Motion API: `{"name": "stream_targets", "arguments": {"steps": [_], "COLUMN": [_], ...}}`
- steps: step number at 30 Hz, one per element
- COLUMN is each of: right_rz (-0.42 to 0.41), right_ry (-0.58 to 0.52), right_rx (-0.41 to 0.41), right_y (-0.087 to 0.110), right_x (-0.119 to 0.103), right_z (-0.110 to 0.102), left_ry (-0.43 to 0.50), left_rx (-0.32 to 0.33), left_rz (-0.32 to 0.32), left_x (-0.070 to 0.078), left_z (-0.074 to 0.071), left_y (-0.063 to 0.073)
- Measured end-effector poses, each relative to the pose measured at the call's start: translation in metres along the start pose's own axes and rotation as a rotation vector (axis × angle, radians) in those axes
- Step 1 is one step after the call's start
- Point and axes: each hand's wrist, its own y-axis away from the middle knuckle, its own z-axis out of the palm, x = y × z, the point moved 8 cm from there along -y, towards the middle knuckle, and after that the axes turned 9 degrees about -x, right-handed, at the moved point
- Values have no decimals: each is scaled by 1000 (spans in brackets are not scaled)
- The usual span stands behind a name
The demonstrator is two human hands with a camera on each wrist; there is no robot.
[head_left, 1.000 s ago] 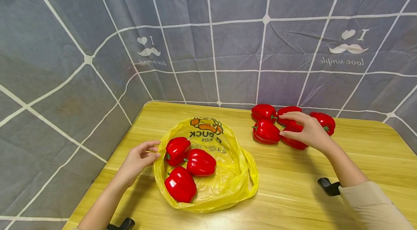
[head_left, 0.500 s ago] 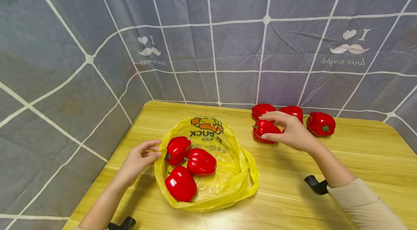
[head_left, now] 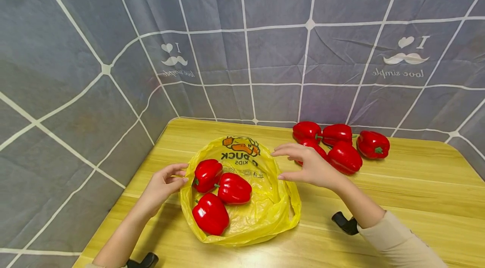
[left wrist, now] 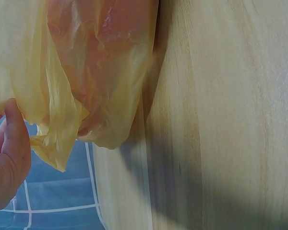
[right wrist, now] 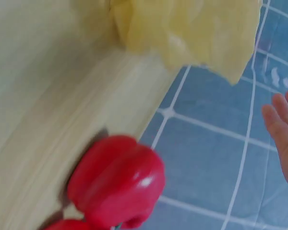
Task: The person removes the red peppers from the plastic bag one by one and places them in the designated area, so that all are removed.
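Observation:
A yellow plastic bag (head_left: 257,226) lies spread on the table with its mouth facing up and three red bell peppers (head_left: 234,188) inside. At its left rim my left hand (head_left: 161,186) pinches the plastic between thumb and fingers; the left wrist view shows the thumb against the bag's edge (left wrist: 62,124). My right hand (head_left: 307,167) hovers by the bag's right rim, thumb and fingers spread apart and holding nothing. Behind it several more red bell peppers (head_left: 344,158) sit in a group, one partly hidden by this hand.
The wooden table (head_left: 417,192) reaches back to a grey-blue curtain (head_left: 273,57) with white grid lines. One bell pepper (head_left: 373,145) stands slightly apart at the group's right end. A black wrist mount (head_left: 345,223) is below my right forearm.
My right hand has moved left from over the pepper group to the bag's right rim, uncovering peppers behind it. My left hand and the bag have stayed put.

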Motion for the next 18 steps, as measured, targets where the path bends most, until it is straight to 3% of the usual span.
{"name": "stream_targets", "arguments": {"steps": [8, 18], "right_rz": [-52, -50], "right_ry": [-46, -94], "right_rx": [-55, -133], "right_y": [-13, -30], "right_x": [-13, -22], "right_z": [31, 60], "left_ry": [1, 8], "left_rx": [-8, 0], "left_rz": [-4, -5], "left_x": [-1, -2], "left_z": [0, 1], "left_y": [0, -1]}}
